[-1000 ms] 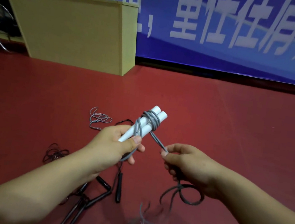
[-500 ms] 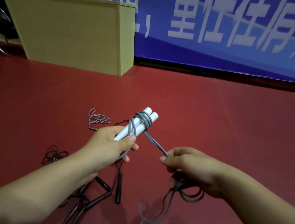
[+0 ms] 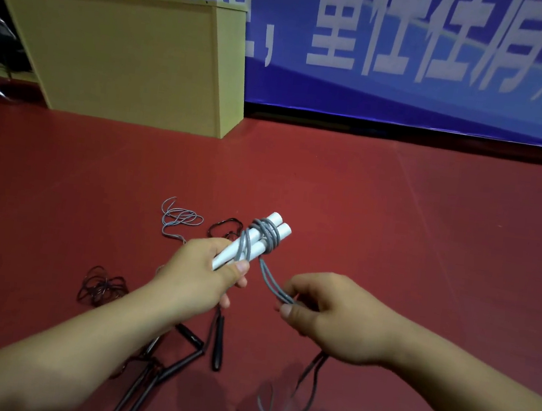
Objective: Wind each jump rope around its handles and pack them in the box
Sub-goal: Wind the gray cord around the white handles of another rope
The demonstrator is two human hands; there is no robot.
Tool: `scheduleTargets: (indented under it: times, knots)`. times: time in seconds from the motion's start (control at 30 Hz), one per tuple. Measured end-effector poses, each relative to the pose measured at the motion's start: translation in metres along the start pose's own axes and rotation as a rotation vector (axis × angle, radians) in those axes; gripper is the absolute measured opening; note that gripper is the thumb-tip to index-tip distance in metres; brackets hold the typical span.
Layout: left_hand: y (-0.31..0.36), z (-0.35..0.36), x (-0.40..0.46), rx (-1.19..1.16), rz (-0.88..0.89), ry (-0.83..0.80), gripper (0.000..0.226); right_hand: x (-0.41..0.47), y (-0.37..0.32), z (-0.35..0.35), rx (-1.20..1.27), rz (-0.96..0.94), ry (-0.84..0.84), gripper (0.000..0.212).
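At far left on the smooth red floor (image 3: 397, 221) lies a loose tangle of thin dark cord (image 3: 100, 288), and nearer the person several slim black handles (image 3: 218, 342) lie scattered. Behind stands a plain tan wooden box (image 3: 124, 57), its inside hidden from this angle. A small grey cord coil (image 3: 181, 218) rests on the floor past the left hand (image 3: 203, 275), whose fingers are clenched around two smooth white cylindrical handles (image 3: 258, 241) held side by side, tilted up and away. Grey rope (image 3: 267, 235) is looped several times near their far ends. Two strands run down to the right hand (image 3: 327, 318), pinched between thumb and fingers, the slack dangling below, blurred.
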State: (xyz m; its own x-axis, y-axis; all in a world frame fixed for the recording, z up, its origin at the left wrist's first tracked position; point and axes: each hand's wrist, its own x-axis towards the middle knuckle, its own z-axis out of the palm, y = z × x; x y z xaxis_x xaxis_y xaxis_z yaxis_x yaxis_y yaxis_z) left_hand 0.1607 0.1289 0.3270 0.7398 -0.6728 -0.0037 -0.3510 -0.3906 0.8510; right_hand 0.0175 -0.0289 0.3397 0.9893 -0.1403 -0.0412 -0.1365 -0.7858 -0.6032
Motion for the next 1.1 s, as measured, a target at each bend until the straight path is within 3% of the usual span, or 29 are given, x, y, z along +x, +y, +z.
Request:
scheduleTargets:
  times: [0.17,0.3,0.63,0.83,1.0,1.1]
  knots:
    - [-0.002,0.002,-0.003,0.286,0.105,-0.079,0.003,0.001,0.0,-0.001,0.014,-0.076,0.132,0.015]
    - [0.004,0.005,-0.008,0.371,0.13,-0.225,0.006,0.002,0.009,-0.004,-0.061,-0.025,0.276,0.013]
    - [0.012,0.007,-0.006,0.375,0.072,-0.366,0.002,0.003,0.02,-0.011,-0.157,0.068,0.408,0.012]
    - [0.019,0.003,-0.011,0.361,0.051,-0.591,0.009,0.001,0.017,-0.014,-0.161,0.062,0.368,0.012]
    - [0.027,-0.003,-0.019,0.216,-0.018,-0.792,0.01,0.001,0.023,-0.02,-0.2,0.203,0.355,0.042]
    - [0.028,-0.01,-0.02,0.051,-0.044,-0.871,0.011,0.002,0.025,-0.023,-0.11,0.256,0.341,0.047]
